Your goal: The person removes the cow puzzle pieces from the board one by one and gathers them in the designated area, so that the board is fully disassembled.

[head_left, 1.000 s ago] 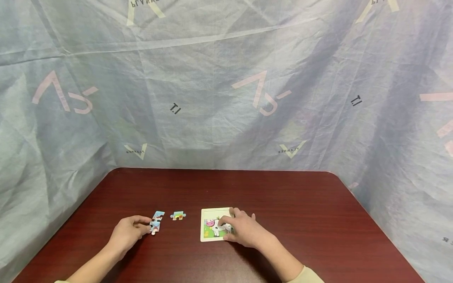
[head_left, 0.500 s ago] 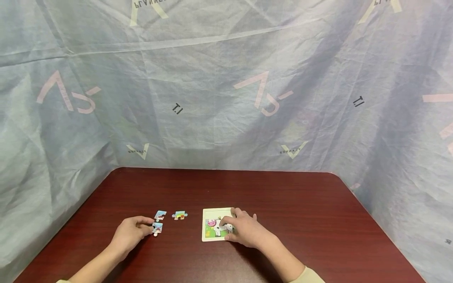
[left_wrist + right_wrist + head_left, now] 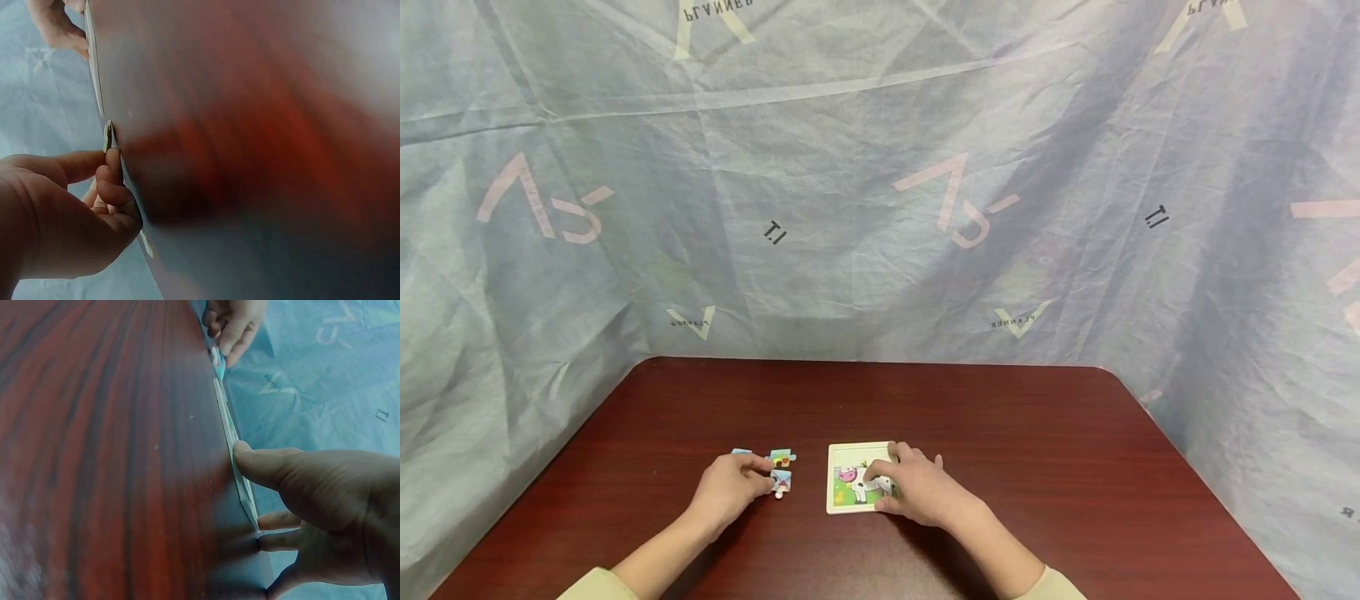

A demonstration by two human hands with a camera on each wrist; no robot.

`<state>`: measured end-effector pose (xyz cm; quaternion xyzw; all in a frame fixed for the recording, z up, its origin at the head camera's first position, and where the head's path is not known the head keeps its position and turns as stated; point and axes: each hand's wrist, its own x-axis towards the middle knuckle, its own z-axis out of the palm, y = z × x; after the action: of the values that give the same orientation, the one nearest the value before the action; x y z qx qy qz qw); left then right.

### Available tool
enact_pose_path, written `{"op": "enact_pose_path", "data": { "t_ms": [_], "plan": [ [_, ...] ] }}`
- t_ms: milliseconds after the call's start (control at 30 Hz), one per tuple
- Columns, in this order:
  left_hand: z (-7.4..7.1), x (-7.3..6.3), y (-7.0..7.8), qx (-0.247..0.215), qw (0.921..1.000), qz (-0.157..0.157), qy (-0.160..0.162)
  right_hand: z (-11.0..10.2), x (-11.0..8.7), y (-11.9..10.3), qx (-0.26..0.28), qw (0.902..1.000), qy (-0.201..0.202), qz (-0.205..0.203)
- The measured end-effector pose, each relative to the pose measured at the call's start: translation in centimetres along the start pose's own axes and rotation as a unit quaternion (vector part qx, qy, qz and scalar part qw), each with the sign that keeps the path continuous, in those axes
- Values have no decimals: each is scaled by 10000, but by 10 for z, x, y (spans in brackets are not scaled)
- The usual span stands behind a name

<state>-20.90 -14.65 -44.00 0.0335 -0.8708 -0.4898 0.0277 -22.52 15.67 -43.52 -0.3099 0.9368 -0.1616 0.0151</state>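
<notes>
My left hand (image 3: pixel 727 490) pinches a small jigsaw piece (image 3: pixel 782 481) between thumb and index finger, just left of the puzzle board. The held piece (image 3: pixel 108 134) appears edge-on and raised in the left wrist view. A pale-rimmed puzzle board (image 3: pixel 831 492) with a cow picture lies flat on the table. My right hand (image 3: pixel 921 486) holds the board by its right side, thumb at the near edge and fingers toward the far edge. In the right wrist view the thumb (image 3: pixel 253 464) rests on the board's rim. The hand hides the board's right part.
Behind the held piece lies another jigsaw piece (image 3: pixel 782 457), blue with a yellow and red pattern. Further left, a blue piece (image 3: pixel 741 451) is mostly hidden by my left hand. A dark red table (image 3: pixel 1000 417) carries everything, with grey printed cloth (image 3: pixel 850 283) hanging behind.
My left hand has carried the pinched piece rightward, closer to the board, and now covers part of the far-left piece. My right hand and the board have stayed put.
</notes>
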Motion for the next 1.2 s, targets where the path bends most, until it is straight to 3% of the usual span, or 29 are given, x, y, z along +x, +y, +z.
{"op": "enact_pose_path", "data": {
  "t_ms": [233,367,733,900,1200],
  "plan": [
    [18,6,11,-15,9994,340,-35,0,0,0,38,10000,1,-24],
    [25,11,17,157,9992,362,18,1,0,0,35,10000,-5,-39],
    [34,15,23,664,9953,707,16,0,0,2,5,10000,7,-30],
    [39,14,27,597,9938,925,-158,0,1,2,-26,10000,-37,19],
    [54,14,34,268,9932,965,-599,1,2,1,-95,9999,-36,21]
  ]
}}
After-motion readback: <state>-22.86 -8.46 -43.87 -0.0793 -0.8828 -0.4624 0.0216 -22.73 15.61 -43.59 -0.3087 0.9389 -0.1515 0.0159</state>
